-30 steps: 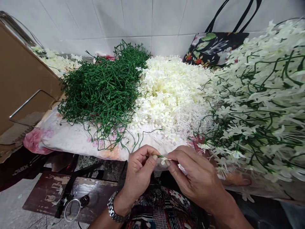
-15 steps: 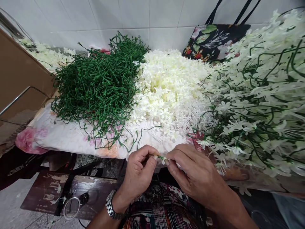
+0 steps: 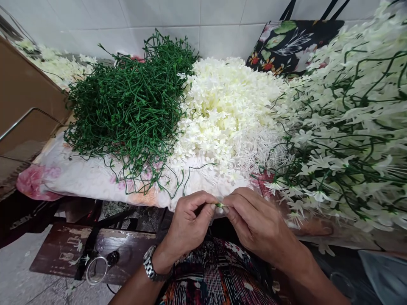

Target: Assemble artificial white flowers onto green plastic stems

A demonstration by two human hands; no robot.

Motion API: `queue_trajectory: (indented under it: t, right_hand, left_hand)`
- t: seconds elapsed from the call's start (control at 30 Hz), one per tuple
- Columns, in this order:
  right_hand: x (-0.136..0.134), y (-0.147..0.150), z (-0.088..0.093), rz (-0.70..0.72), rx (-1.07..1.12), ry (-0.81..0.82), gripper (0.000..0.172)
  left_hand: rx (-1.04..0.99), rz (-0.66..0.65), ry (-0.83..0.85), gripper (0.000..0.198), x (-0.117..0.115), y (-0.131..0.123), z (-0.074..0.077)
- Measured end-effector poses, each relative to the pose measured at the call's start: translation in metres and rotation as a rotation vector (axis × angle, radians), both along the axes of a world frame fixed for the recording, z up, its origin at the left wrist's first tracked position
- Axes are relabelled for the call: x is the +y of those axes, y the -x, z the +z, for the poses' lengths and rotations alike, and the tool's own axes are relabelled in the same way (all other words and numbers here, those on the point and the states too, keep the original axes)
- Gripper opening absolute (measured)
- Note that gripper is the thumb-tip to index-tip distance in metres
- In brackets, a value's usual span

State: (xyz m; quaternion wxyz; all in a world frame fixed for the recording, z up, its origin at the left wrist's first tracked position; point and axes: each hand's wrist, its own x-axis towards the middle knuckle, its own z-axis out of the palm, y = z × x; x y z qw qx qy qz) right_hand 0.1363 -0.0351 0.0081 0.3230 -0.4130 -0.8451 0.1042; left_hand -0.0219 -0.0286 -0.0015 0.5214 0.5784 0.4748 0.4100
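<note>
Both hands meet low in the middle of the head view, just in front of the cloth-covered surface. My left hand, a watch on its wrist, pinches a thin green stem between thumb and forefinger. My right hand pinches the stem's other end, fingertips touching those of the left; a white blossom seems to be there but is mostly hidden. Behind the hands lie a heap of bare green stems and a heap of loose white blossoms.
A big pile of stems with white flowers on them fills the right side. A floral bag leans on the tiled wall. A cardboard box stands at left. Below left, a dark wooden board bears a metal ring.
The fingertips of the two hands have closed together, so the white blossom seen between them before is now mostly covered. The camera has tilted down slightly.
</note>
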Motion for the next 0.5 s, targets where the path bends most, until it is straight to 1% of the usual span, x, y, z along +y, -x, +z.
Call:
queue_trajectory:
  t: [0.23,0.43,0.5]
  right_hand:
    - [0.0014,0.0014,-0.0019,-0.012,-0.041,-0.034,0.021]
    - [0.0023,0.0024,-0.0058,0.000,-0.031,0.011,0.021]
    - [0.0029,0.0021,-0.0067,0.006,-0.015,0.022,0.020]
  left_hand:
    - [0.052,0.005,-0.064,0.020,0.0007,-0.0017,0.0001]
    - [0.050,0.029,-0.005,0.020,-0.0003,-0.0036,-0.0020]
    - [0.064,0.032,-0.013,0.020,-0.0002,-0.0039,-0.0023]
